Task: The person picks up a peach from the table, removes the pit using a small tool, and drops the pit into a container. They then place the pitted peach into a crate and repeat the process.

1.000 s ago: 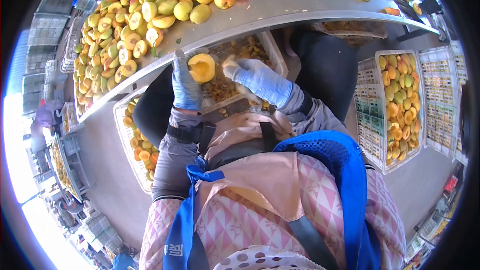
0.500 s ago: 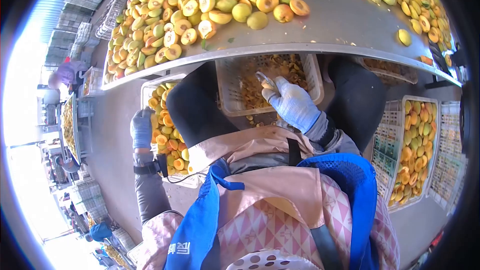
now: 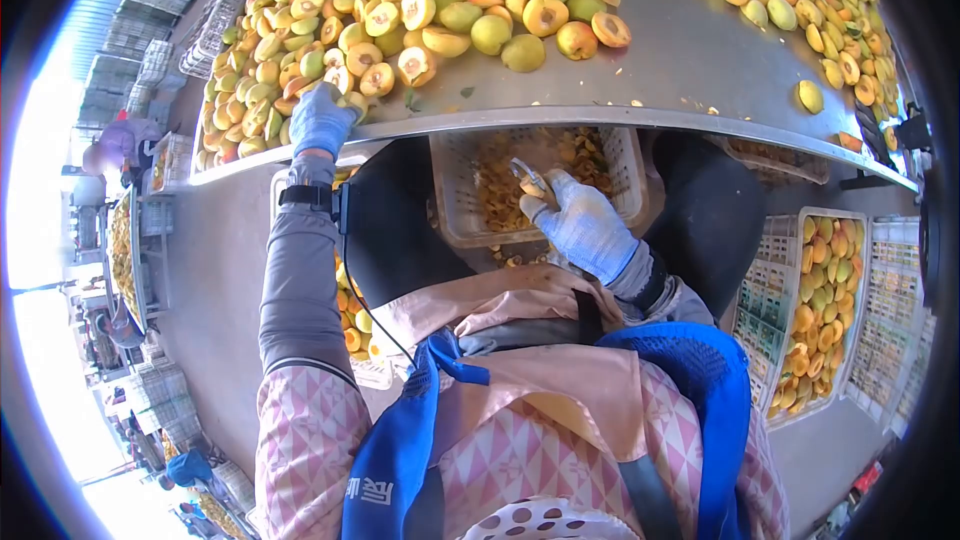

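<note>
My left hand (image 3: 322,122), in a pale blue knit glove, reaches into the near left edge of the pile of halved yellow peaches (image 3: 420,40) on the metal table. Its fingers curl at a peach half (image 3: 352,103), though the fingertips are partly hidden. My right hand (image 3: 590,228), gloved alike, is closed around a small metal tool with a curved end (image 3: 525,177). This hand is above a white crate (image 3: 462,232) of brown-orange scraps, between my knees. At my left knee, partly behind my left arm, is a crate of peach halves (image 3: 355,325).
The metal table (image 3: 640,80) has a raised front rim across my knees. More peaches (image 3: 790,15) lie at its right. To my right stands a full peach crate (image 3: 820,310) beside other crates (image 3: 890,310). People and stacked crates (image 3: 165,395) are at far left.
My left hand has moved from the crate at my left knee up to the pile on the table. My right hand stays above the scrap crate, still holding the tool.
</note>
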`<move>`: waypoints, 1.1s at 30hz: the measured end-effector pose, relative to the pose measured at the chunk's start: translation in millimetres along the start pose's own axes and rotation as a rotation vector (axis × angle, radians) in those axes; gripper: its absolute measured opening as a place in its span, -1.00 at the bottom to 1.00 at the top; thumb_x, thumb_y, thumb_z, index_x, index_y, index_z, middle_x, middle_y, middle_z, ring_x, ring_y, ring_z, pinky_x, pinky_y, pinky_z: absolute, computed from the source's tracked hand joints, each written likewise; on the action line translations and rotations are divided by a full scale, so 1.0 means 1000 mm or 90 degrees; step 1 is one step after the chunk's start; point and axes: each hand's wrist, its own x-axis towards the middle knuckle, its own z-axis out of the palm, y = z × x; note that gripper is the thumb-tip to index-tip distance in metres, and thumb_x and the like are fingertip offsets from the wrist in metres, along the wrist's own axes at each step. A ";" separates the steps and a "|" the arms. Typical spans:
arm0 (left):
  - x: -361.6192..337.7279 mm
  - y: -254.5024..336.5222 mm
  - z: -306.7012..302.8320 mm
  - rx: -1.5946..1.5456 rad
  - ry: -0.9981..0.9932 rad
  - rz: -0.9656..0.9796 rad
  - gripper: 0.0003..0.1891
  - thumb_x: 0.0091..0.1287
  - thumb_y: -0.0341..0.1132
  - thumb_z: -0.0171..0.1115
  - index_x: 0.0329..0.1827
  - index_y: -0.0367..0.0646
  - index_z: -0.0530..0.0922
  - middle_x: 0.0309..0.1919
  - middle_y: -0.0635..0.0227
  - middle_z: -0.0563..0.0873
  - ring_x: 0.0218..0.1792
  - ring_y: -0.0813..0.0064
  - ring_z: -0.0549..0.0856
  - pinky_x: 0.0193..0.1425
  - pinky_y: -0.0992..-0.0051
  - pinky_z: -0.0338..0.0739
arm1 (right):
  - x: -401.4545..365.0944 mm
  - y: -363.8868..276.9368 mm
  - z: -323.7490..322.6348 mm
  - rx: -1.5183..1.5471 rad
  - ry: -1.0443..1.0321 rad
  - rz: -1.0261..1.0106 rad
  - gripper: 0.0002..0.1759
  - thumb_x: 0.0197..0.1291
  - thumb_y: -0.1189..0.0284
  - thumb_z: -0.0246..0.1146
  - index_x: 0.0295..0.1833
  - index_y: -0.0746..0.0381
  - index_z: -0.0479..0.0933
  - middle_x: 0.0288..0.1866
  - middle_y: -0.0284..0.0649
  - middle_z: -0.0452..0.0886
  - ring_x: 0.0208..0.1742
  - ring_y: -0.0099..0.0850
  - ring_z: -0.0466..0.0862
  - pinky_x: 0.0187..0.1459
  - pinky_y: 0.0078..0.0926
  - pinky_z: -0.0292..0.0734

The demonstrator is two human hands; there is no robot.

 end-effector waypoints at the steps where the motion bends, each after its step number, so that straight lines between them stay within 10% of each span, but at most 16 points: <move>1: -0.001 0.003 0.002 -0.044 0.009 0.006 -0.60 0.07 -0.09 0.44 -0.10 -0.10 0.61 -0.22 0.12 0.74 -0.11 0.01 0.68 -0.03 0.12 0.54 | 0.001 -0.004 0.000 0.027 0.004 -0.002 -0.61 0.29 0.20 0.30 -0.06 0.34 0.51 -0.39 0.14 0.62 -0.29 0.11 0.66 -0.30 -0.11 0.53; 6: -0.055 0.046 -0.010 -0.591 -0.081 0.072 -0.70 0.14 -0.35 0.44 -0.12 -0.20 0.55 -0.34 0.44 0.62 -0.35 0.62 0.55 -0.27 0.54 0.51 | 0.019 -0.037 -0.010 0.112 0.054 -0.014 -0.65 0.24 0.28 0.32 0.03 0.26 0.53 -0.25 0.05 0.67 -0.20 0.04 0.68 -0.19 -0.16 0.58; 9: -0.114 0.103 -0.055 -0.713 -0.310 -0.025 -0.71 0.24 -0.32 0.37 -0.03 -0.23 0.57 -0.27 0.43 0.64 -0.29 0.62 0.56 -0.20 0.56 0.52 | 0.029 -0.047 -0.010 0.142 0.147 -0.098 -0.63 0.19 0.36 0.34 0.09 0.23 0.52 -0.22 0.03 0.69 -0.19 0.02 0.69 -0.17 -0.17 0.61; 12: -0.152 0.133 -0.055 -0.914 -0.382 0.083 -0.61 0.46 -0.13 0.16 0.15 -0.26 0.57 -0.11 0.37 0.66 -0.10 0.62 0.59 0.05 0.60 0.49 | 0.030 -0.042 -0.008 0.178 0.171 -0.123 -0.58 0.14 0.43 0.36 0.13 0.24 0.51 -0.23 0.02 0.69 -0.20 0.02 0.69 -0.16 -0.16 0.62; 15: -0.175 0.160 -0.035 -1.108 -0.311 -0.060 -0.43 0.53 0.13 -0.04 0.18 -0.26 0.53 -0.13 0.39 0.66 -0.09 0.63 0.58 0.03 0.60 0.48 | 0.024 -0.037 -0.008 0.151 0.166 -0.093 -0.59 0.11 0.44 0.36 0.10 0.24 0.51 -0.25 0.02 0.69 -0.19 0.02 0.69 -0.16 -0.12 0.61; 22: -0.174 0.167 -0.030 -1.091 -0.350 0.045 -0.47 0.56 0.12 -0.12 0.04 -0.23 0.54 -0.23 0.28 0.70 -0.31 0.54 0.67 -0.18 0.53 0.60 | 0.007 -0.033 -0.009 -0.018 0.037 -0.102 -0.57 0.04 0.40 0.42 0.04 0.23 0.51 -0.29 0.00 0.68 -0.26 0.02 0.69 -0.27 -0.14 0.61; 33: -0.179 0.178 -0.037 -1.116 -0.181 0.104 -0.56 0.61 -0.05 -0.20 -0.04 -0.28 0.51 -0.18 0.16 0.67 -0.14 0.42 0.63 0.08 0.44 0.52 | -0.001 -0.040 -0.009 -0.057 0.102 0.013 -0.64 0.25 0.20 0.32 -0.14 0.26 0.41 -0.52 0.04 0.61 -0.42 0.05 0.68 -0.41 -0.09 0.59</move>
